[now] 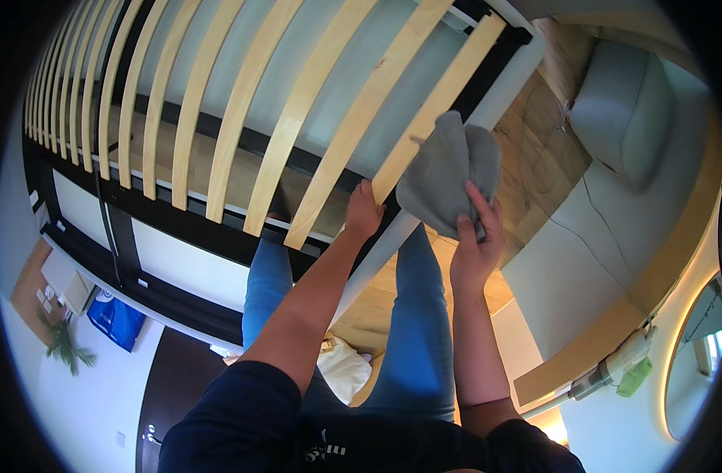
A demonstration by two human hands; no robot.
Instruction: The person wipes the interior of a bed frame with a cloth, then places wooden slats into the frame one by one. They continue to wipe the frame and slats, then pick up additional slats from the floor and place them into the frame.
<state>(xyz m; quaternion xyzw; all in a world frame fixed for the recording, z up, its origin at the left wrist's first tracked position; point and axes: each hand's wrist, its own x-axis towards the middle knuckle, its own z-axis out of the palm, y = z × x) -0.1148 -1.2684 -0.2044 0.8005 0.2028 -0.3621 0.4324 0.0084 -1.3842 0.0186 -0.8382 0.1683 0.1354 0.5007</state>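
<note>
A bed base with pale wooden slats (pixel 298 102) on a black metal frame (pixel 187 233) fills the upper left. My left hand (pixel 365 213) is closed around the near end of the outermost slat (pixel 432 114), beside the frame's corner. In my right hand (pixel 481 236) is a folded grey cloth (pixel 448 169), pinched between thumb and fingers. The cloth hangs over the white outer edge of the bed and hides part of it. Most of my left fingertips are hidden behind the slat.
To the right stands a grey padded stool (pixel 623 110), with thin cables (pixel 593 217) trailing across the floor. A cordless vacuum cleaner (pixel 609 366) is at the lower right, near a lit round mirror (pixel 700 363). My legs (pixel 414 315) straddle the bed's corner. A white bag (pixel 345 366) lies behind them.
</note>
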